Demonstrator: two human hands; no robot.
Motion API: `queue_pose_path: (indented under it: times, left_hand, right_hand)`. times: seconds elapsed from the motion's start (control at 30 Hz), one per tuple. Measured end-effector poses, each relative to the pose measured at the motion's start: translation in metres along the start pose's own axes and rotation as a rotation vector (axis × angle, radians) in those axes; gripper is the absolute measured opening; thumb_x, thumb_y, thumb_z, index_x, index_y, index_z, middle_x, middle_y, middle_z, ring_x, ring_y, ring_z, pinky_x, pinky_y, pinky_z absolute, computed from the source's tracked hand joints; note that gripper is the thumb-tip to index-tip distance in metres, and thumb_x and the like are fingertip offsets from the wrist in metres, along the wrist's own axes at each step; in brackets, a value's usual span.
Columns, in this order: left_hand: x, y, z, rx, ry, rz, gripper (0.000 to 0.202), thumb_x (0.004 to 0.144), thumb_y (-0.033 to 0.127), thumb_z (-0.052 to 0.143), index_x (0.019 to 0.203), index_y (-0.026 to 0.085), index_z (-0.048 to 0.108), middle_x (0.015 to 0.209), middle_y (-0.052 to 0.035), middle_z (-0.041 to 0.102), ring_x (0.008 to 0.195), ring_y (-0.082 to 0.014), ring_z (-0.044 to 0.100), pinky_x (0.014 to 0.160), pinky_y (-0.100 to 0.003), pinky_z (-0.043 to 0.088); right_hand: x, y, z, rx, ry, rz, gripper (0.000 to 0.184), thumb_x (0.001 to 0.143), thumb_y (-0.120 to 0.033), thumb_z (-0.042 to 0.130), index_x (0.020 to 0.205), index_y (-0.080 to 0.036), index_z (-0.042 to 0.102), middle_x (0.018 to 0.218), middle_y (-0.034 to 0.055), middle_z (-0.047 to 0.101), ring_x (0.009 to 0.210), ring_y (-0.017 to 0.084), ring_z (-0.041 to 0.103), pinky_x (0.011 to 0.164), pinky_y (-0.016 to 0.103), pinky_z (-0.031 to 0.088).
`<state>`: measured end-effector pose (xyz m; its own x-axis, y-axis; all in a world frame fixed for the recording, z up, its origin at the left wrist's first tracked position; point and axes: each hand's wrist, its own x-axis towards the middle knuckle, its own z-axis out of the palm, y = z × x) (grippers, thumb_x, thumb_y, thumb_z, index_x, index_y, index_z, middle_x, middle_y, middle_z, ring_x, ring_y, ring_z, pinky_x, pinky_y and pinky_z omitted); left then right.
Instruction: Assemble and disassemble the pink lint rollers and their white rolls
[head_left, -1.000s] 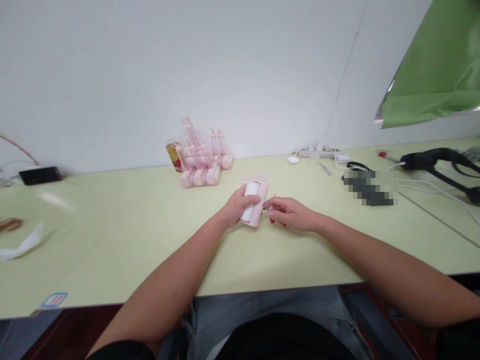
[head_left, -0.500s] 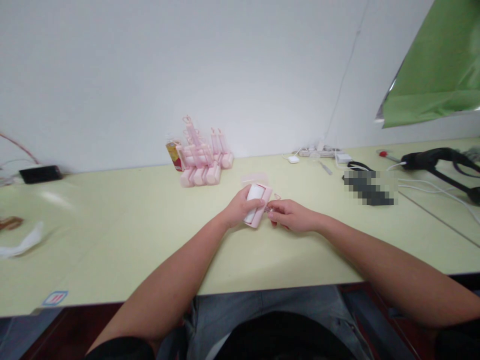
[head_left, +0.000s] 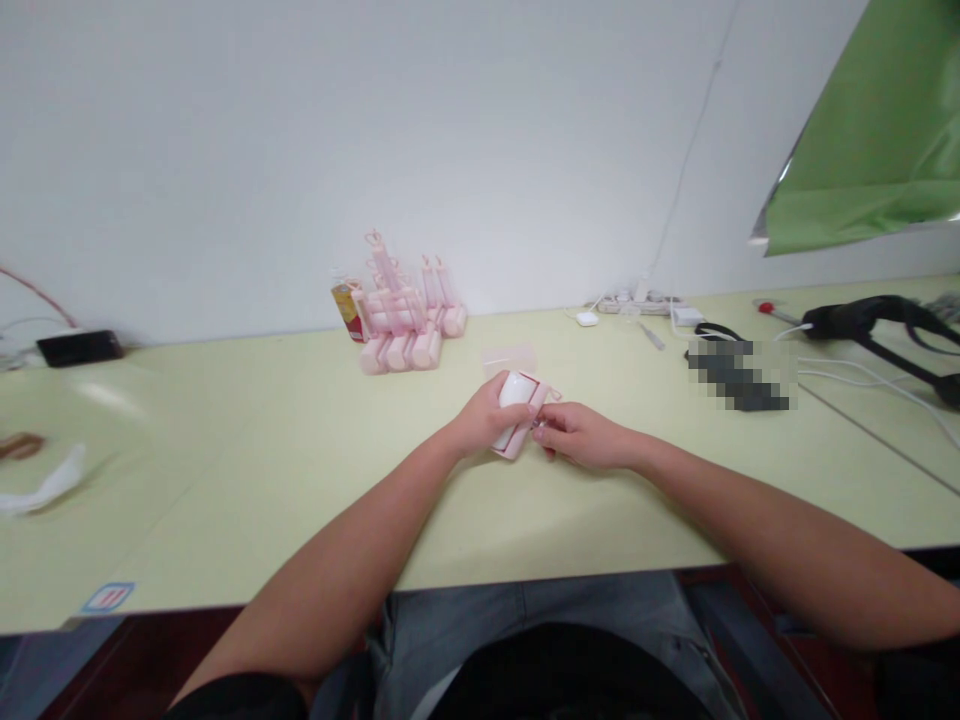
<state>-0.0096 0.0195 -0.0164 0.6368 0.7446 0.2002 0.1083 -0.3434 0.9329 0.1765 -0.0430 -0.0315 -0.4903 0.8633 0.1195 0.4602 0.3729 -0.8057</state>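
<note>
A pink lint roller (head_left: 514,394) with a white roll is held over the table in front of me, tilted. My left hand (head_left: 491,415) is wrapped round its left side, with the thumb lying across the white roll. On the opposite side, my right hand (head_left: 574,434) has its fingertips pinched together at the pink edge, where something small and shiny shows between them. A thin pink loop (head_left: 555,393) sticks out above the right fingers. Behind the hands, a flat translucent pink piece (head_left: 510,358) lies on the table.
Several similar pink lint rollers (head_left: 401,330) are stacked by the wall, beside a yellow and red bottle (head_left: 347,310). A power strip (head_left: 637,303), cables and a black strapped device (head_left: 862,322) occupy the right. On the left are a black phone (head_left: 80,347) and white tissue (head_left: 49,485).
The lint roller has turned slightly and shifted a little right in my left hand. Its pink edge and loop now sit closer against my right fingertips.
</note>
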Motion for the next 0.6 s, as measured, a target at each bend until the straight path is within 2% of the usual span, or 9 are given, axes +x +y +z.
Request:
queue_pose_path:
  times: [0.13, 0.3, 0.5, 0.6]
  left_hand:
    - [-0.001, 0.003, 0.001, -0.014, 0.015, 0.001, 0.043, 0.071, 0.034, 0.068, 0.106, 0.014, 0.055, 0.095, -0.0051, 0.064, 0.083, -0.0178, 0.057, 0.072, -0.027, 0.046]
    - [-0.001, 0.003, 0.003, -0.06, 0.007, -0.016, 0.042, 0.07, 0.032, 0.069, 0.105, 0.014, 0.055, 0.093, -0.0044, 0.063, 0.08, -0.0171, 0.058, 0.071, -0.027, 0.047]
    - [0.0, -0.001, 0.01, -0.128, 0.013, -0.081, 0.044, 0.07, 0.031, 0.069, 0.108, 0.015, 0.052, 0.094, -0.0045, 0.061, 0.081, -0.0172, 0.058, 0.069, -0.027, 0.048]
    - [0.0, 0.003, 0.011, -0.109, -0.006, -0.057, 0.043, 0.073, 0.032, 0.067, 0.109, 0.015, 0.052, 0.093, -0.0038, 0.06, 0.08, -0.0163, 0.056, 0.07, -0.028, 0.047]
  right_hand:
    - [0.0, -0.001, 0.0, -0.03, 0.003, -0.014, 0.023, 0.091, -0.034, 0.047, 0.093, -0.015, 0.059, 0.069, -0.0015, 0.056, 0.06, 0.011, 0.049, 0.057, 0.023, 0.036]
    - [0.001, -0.002, 0.005, -0.117, 0.051, 0.009, 0.02, 0.085, -0.033, 0.053, 0.086, -0.014, 0.062, 0.063, -0.0044, 0.045, 0.057, 0.01, 0.04, 0.053, 0.022, 0.029]
    - [0.0, -0.003, 0.002, -0.149, 0.037, 0.045, 0.02, 0.083, -0.03, 0.053, 0.083, -0.013, 0.063, 0.064, -0.0031, 0.048, 0.059, 0.01, 0.043, 0.055, 0.023, 0.03]
    - [0.001, -0.002, -0.003, -0.138, 0.0, 0.015, 0.02, 0.083, -0.031, 0.054, 0.085, -0.013, 0.063, 0.066, -0.0027, 0.05, 0.061, 0.011, 0.045, 0.056, 0.022, 0.032]
